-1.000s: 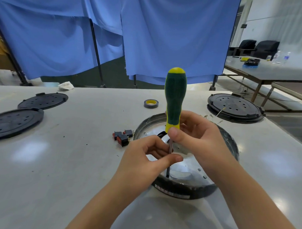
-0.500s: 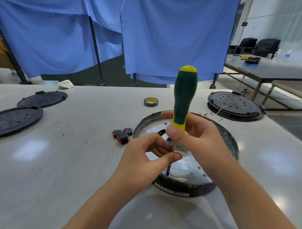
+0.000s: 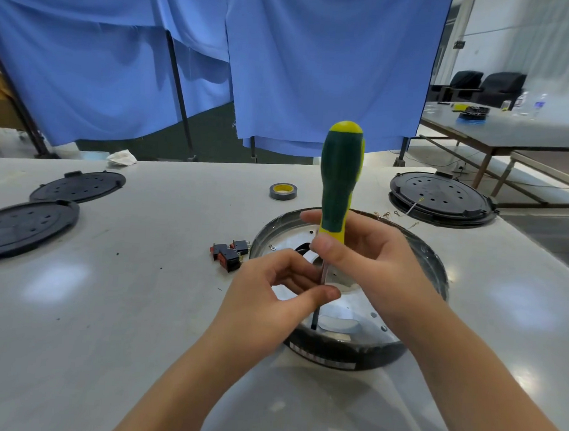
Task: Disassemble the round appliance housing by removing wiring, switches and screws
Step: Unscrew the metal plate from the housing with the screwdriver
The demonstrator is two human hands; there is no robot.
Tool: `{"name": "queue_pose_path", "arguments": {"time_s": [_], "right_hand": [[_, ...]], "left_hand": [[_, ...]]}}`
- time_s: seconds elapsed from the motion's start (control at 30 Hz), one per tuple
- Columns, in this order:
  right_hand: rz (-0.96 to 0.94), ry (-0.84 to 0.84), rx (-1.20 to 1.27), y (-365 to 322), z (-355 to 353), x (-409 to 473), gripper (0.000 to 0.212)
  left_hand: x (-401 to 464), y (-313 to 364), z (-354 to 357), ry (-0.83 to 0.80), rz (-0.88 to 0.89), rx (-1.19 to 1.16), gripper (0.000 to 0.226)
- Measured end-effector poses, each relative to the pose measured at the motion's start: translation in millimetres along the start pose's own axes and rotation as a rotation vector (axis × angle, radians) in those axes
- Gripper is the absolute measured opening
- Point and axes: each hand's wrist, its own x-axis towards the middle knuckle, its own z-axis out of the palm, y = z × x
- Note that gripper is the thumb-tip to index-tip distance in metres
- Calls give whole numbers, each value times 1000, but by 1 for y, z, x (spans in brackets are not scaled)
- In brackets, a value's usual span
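The round appliance housing [image 3: 417, 252], black-rimmed with a shiny metal inside, lies on the white table in front of me. A screwdriver with a green and yellow handle [image 3: 339, 181] stands upright in it, tip down near the front inner wall. My right hand [image 3: 368, 260] grips the bottom of the handle. My left hand [image 3: 274, 298] pinches the metal shaft lower down between thumb and fingers. A black wire shows inside the housing behind my fingers. Two red and black switches [image 3: 228, 253] lie on the table just left of the housing.
Two black round lids [image 3: 28, 222] lie at the left, a third black round part [image 3: 438, 198] at the back right. A roll of tape [image 3: 283, 191] sits behind the housing. Small ring terminals [image 3: 397, 215] lie near the right rim. Blue curtains hang beyond the table.
The screwdriver handle tilted to the right half a second ago and now stands nearly upright again. Both hands keep their hold on it.
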Motion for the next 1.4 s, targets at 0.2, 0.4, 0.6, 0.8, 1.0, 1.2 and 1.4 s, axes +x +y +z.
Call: {"name": "queue_pose_path", "arguments": {"time_s": [0.2, 0.4, 0.6, 0.8, 1.0, 1.2, 1.4], "right_hand": [[-22, 41, 48, 1, -1, 0, 30], [26, -45, 36, -1, -1, -1, 30], [-38, 57, 37, 1, 2, 1, 31], [38, -44, 104, 0, -3, -1, 30], [-12, 22, 2, -1, 2, 0, 36], [12, 80, 140, 0, 0, 1, 41], [41, -12, 69, 0, -1, -1, 22]], "left_hand": [[-2, 0, -1, -68, 24, 42, 11], [-2, 1, -2, -55, 6, 9, 16], [0, -1, 0, 14, 15, 14, 17], [-1, 0, -1, -53, 33, -20, 10], [-1, -2, 2, 14, 34, -6, 19], [-3, 1, -1, -83, 41, 1, 17], [-1, -1, -1, 16, -10, -11, 16]]}}
